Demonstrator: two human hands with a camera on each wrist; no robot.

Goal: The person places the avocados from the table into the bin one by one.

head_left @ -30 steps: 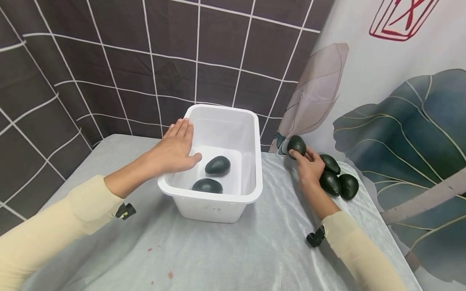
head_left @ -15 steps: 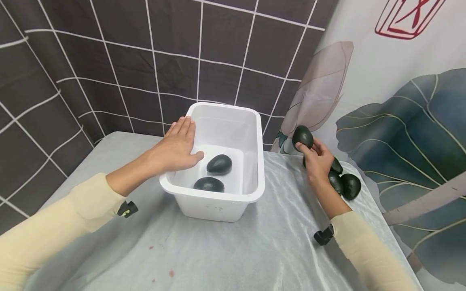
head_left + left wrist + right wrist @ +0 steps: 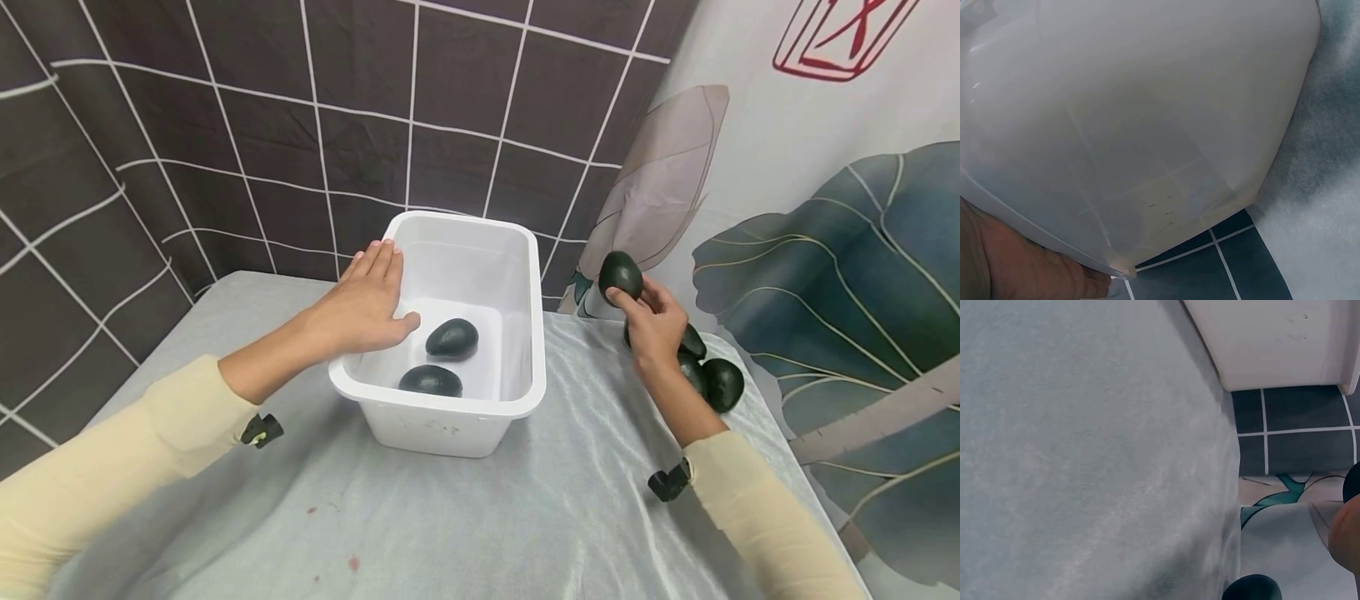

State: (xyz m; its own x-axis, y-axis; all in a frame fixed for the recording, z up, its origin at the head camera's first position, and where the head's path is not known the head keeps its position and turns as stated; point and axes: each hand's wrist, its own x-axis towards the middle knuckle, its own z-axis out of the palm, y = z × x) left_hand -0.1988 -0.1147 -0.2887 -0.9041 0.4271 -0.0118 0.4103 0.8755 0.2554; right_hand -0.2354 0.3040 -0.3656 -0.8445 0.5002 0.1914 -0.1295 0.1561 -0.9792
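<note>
- Standing on the cloth-covered counter, the white tub presents its right rim to the right hand; any fruit brought over should be raised clear of it.
- The left hand lies straight-fingered on the tub's left rim, grasping nothing; light pressure there should steady it.
- The right hand pinches a dark avocado between thumb and fingers, well right of the tub. It looks smooth, so gripping round its middle seems safest.
- Spare avocados crowd the right wrist, partly hidden; a low sweep might knock them.
- Two inner avocados lie in the tub; dropped fruit could strike them.

Smooth plastic tub, sheeny cloth
</note>
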